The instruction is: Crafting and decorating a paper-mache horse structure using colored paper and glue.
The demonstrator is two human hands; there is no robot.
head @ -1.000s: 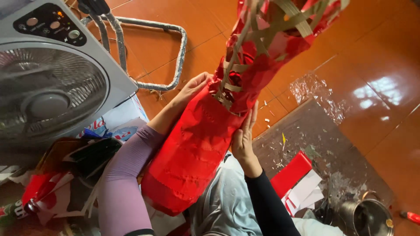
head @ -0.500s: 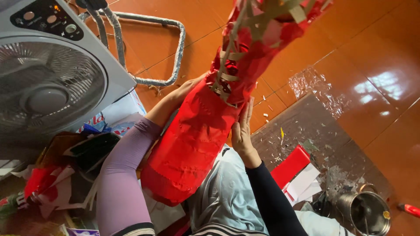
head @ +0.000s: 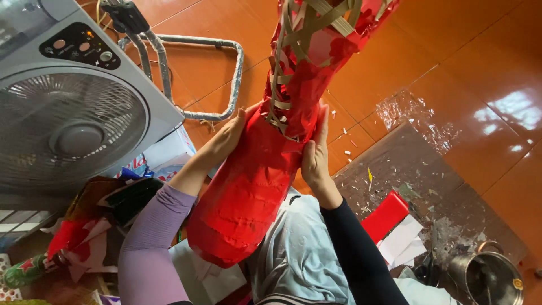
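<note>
While the lower part of the red paper form (head: 248, 197) is fully covered, its upper strip frame (head: 293, 62) shows gaps. The left hand (head: 228, 138) and right hand (head: 315, 152) press flat against its sides, each grip open, fingers not closed round.

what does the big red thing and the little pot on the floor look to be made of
Tall red lantern-like form: seemingly glossy red paper, creased and seamed, over pale woven strips, perhaps bamboo, bare near the top. Small round pot: shiny grey metal, likely steel, judging by its reflections.

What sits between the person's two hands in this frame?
In the head view, the red paper-covered form fills the gap: the left hand presses one side, the right hand the other, just below its bare woven strips.
</note>
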